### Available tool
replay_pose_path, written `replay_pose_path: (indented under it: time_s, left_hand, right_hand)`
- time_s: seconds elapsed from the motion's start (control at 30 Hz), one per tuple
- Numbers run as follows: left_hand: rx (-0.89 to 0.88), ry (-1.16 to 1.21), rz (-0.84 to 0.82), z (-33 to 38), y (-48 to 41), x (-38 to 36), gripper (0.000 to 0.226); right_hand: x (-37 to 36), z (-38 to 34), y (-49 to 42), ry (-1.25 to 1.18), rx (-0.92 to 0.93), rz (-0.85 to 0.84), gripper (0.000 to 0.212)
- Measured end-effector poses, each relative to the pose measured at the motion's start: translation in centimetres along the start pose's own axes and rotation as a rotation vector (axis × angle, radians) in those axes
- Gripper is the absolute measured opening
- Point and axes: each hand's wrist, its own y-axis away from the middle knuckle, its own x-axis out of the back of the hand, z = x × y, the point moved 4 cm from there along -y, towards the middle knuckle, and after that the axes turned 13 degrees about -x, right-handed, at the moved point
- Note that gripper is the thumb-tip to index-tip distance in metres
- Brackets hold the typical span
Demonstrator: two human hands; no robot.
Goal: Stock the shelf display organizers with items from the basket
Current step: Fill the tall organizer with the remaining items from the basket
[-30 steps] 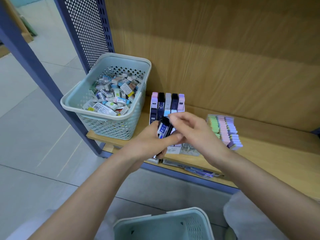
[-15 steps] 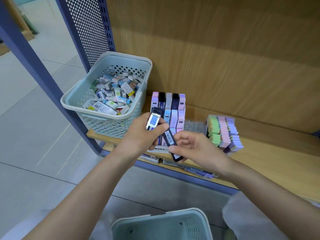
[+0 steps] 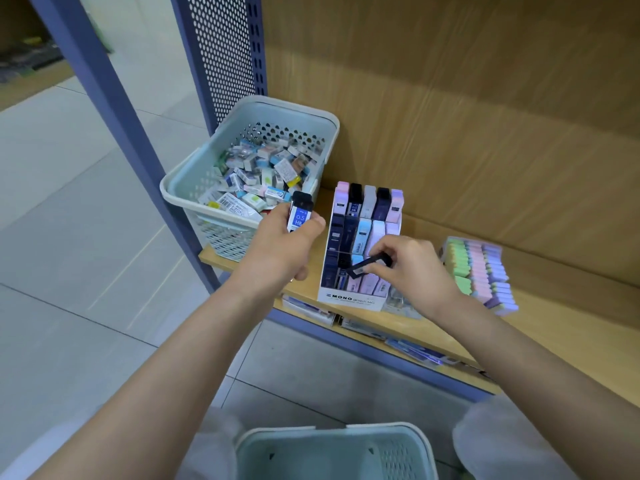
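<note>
A white stepped display organizer (image 3: 353,298) marked MONO stands on the wooden shelf, its rows filled with slim lead cases in black, blue, pink and lilac. My left hand (image 3: 280,251) holds an upright black and blue lead case (image 3: 300,213) labelled 0.5 HB, just left of the organizer. My right hand (image 3: 412,268) grips a second black lead case (image 3: 367,265) lying sideways over the organizer's front row. A pale green basket (image 3: 180,192) full of small boxed items sits at the shelf's left end.
A clear organizer with pastel green, pink and purple blocks (image 3: 479,271) stands to the right. A blue perforated upright (image 3: 221,57) rises behind the basket. A second pale green basket (image 3: 332,452) sits near my lap. Bare wooden shelf (image 3: 571,344) extends right.
My hands have separated. The left has lifted its blue case up towards the basket, and the right has carried the black case onto the organizer's front row.
</note>
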Motion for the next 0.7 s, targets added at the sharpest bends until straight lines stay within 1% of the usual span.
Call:
replay_pose_path:
  time_s: [0.13,0.17,0.23,0.27,0.3,0.37,0.4,0.5,0.7]
  left_hand:
    - [0.004,0.004,-0.002,0.2,-0.1,0.0,0.009]
    - [0.014,0.003,-0.005,0.2,-0.1,0.0,0.012]
    - [0.045,-0.002,-0.005,0.1,-0.2,-0.1,0.03]
    - [0.064,0.002,-0.008,0.1,-0.1,-0.2,0.035]
    - [0.075,0.017,-0.013,0.1,-0.1,-0.2,0.031]
    - [0.092,0.071,-0.019,0.4,0.1,-0.4,0.01]
    - [0.108,0.094,-0.02,0.5,0.2,-0.4,0.008]
    - [0.139,0.155,-0.003,0.8,0.4,-0.6,0.011]
    - [0.09,0.064,0.008,0.2,0.2,-0.4,0.018]
  right_hand:
    - [-2.2,-0.7,-1.4,0.075,0.022,-0.029,0.018]
    - [-2.9,-0.8,-1.6,0.113,0.027,-0.048,0.02]
    - [-4.2,-0.7,-2.2,0.188,0.024,-0.103,0.026]
    - [-4.9,-0.7,-2.4,0.227,0.022,-0.133,0.029]
    - [-5.4,-0.7,-2.5,0.257,0.022,-0.153,0.032]
    - [-5.9,-0.6,-2.5,0.226,-0.009,-0.158,0.032]
    - [-5.9,-0.5,-2.5,0.19,-0.028,-0.144,0.03]
    - [-5.5,-0.5,-2.7,0.148,-0.051,-0.105,0.023]
    - [-5.4,-0.3,-3.0,0.165,-0.046,-0.132,0.022]
